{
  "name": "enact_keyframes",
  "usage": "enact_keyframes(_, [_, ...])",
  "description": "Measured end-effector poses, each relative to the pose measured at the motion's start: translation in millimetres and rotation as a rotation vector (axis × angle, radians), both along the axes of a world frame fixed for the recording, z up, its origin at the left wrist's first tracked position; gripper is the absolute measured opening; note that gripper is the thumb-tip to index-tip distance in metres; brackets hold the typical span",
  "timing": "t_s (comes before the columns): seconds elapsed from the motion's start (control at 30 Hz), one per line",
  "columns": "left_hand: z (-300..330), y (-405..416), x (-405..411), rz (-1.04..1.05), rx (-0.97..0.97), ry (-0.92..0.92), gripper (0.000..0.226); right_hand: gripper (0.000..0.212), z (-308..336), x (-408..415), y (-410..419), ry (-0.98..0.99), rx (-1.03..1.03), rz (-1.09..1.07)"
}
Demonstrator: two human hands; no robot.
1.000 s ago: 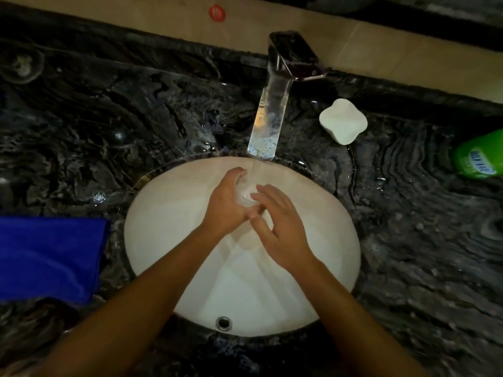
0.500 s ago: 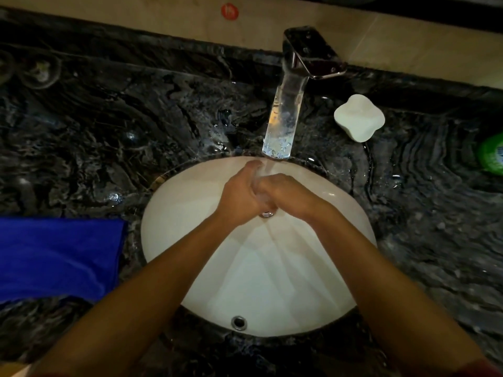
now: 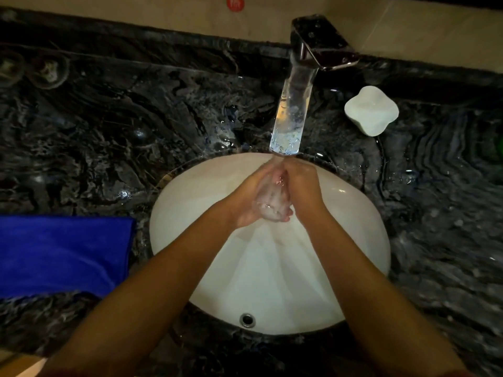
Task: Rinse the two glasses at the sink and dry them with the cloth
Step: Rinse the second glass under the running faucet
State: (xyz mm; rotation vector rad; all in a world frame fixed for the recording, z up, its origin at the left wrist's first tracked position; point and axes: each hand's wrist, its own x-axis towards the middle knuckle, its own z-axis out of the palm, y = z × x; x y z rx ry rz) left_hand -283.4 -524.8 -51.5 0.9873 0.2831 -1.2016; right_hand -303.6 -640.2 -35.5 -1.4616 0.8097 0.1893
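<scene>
A small clear glass (image 3: 270, 197) lies tilted between my two hands over the white basin (image 3: 190, 213), right under the running water. My left hand (image 3: 245, 200) grips it from the left side, fingers curled underneath. My right hand (image 3: 303, 183) wraps around it from the right. Water streams from the tap (image 3: 291, 115) onto the glass and my fingers. The folded blue cloth (image 3: 62, 254) lies on the counter to the left of the basin. Two dim round shapes (image 3: 47, 70) at the far left back could be another glass; it is too dark to tell.
The dark marble counter (image 3: 435, 227) is wet around the basin. A white lobed soap dish (image 3: 371, 110) sits right of the tap. A green bottle (image 3: 492, 148) is barely visible at the right edge. The overflow hole (image 3: 247, 319) marks the basin's near wall.
My right hand has gone from lying over the glass to wrapping its side. Both hands have turned the glass, which now lies tilted with its length showing between them.
</scene>
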Motion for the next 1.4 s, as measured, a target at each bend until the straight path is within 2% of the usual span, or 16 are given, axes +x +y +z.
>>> enact_keyframes(0.1, [-4, -2, 3, 0.093, 0.038, 0.025, 0.050, 0.036, -6, -1, 14, -0.027, -0.094, -0.212])
enact_keyframes(0.2, [-13, -5, 6, 0.225, 0.247, -0.113, 0.045, 0.017, -12, -11, 36, -0.048, -0.144, -0.136])
enact_keyframes(0.3, [-17, -8, 7, 0.323, 0.431, -0.227, 0.068, 0.045, -10, -28, 54, -0.066, -0.367, 0.081])
enact_keyframes(0.37, [-14, -9, 6, 0.306, 0.445, -0.233, 0.074, 0.053, -6, -31, 54, -0.041, -0.458, 0.124])
enact_keyframes(0.43, [-11, -7, 4, 0.262, 0.379, -0.155, 0.060, 0.059, -7, -26, 44, 0.005, -0.370, 0.100])
enact_keyframes(0.5, [-4, -7, 1, 0.191, 0.294, -0.040, 0.045, 0.055, -3, -15, 27, 0.054, -0.144, 0.012])
enact_keyframes(0.67, [-1, -8, 2, 0.274, 0.194, 0.023, 0.045, 0.012, -8, -3, 9, 0.033, 0.116, -0.106])
enact_keyframes(0.77, [-5, -10, 5, 0.299, 0.222, 0.038, 0.052, 0.023, -16, -3, 15, 0.012, 0.145, -0.189])
enact_keyframes(0.83, [-7, -13, 7, 0.357, 0.324, -0.083, 0.050, 0.035, -22, -8, 26, 0.057, 0.086, -0.157])
enact_keyframes(0.97, [-11, -19, 2, 0.421, 0.641, -0.515, 0.026, 0.058, -26, -21, 41, 0.091, 0.123, -0.171])
enact_keyframes(1.03, [-12, -19, -2, 0.442, 0.680, -0.564, 0.030, 0.069, -24, -18, 39, 0.117, 0.185, -0.174])
enact_keyframes(1.1, [-12, -20, -5, 0.426, 0.718, -0.587, 0.030, 0.065, -24, -14, 31, 0.163, 0.201, -0.141])
enact_keyframes(1.2, [-9, -12, 1, 0.369, 0.684, -0.684, 0.015, 0.057, -21, -9, 10, 0.225, 0.342, 0.010])
enact_keyframes(1.27, [-6, -4, 6, 0.285, 0.572, -0.691, 0.015, 0.060, -20, -6, -11, 0.190, 0.451, 0.210])
enact_keyframes(1.33, [-1, 1, 7, 0.225, 0.476, -0.680, 0.017, 0.055, -20, -3, -25, 0.160, 0.472, 0.407])
enact_keyframes(1.4, [2, 0, 6, 0.189, 0.472, -0.665, 0.022, 0.055, -17, -1, -29, 0.190, 0.467, 0.452])
